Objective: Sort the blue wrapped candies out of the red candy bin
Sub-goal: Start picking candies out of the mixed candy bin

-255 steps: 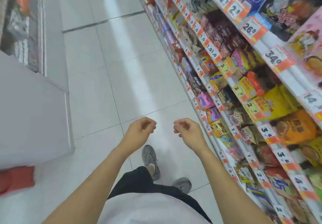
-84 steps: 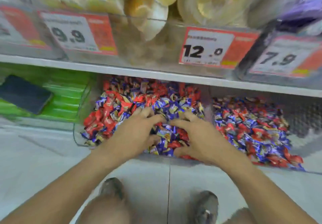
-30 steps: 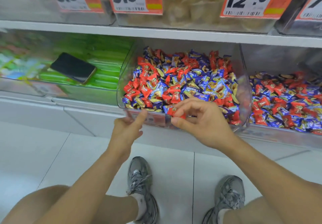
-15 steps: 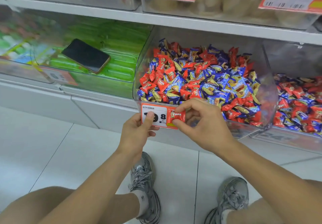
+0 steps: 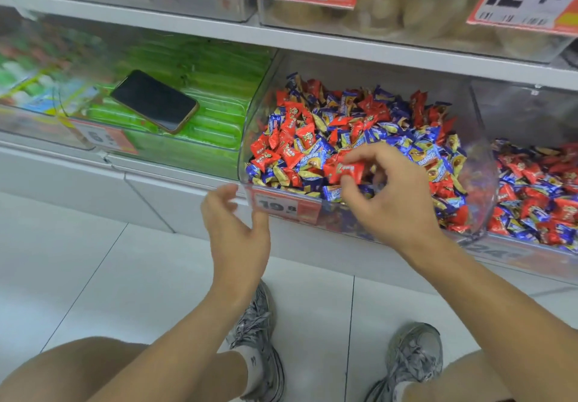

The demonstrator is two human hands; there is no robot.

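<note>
The right hand pinches a red candy over the near edge of the bin while the left hand hangs loose and empty just outside, so blue candies, mixed throughout the heap, are best picked singly, not raked

My right hand pinches a red candy. Clear bin, centre frame: red and blue wrappers mixed, some gold. Orange-white price tag. Black phone on green packs, upper left. Grey shoes, bottom.
</note>
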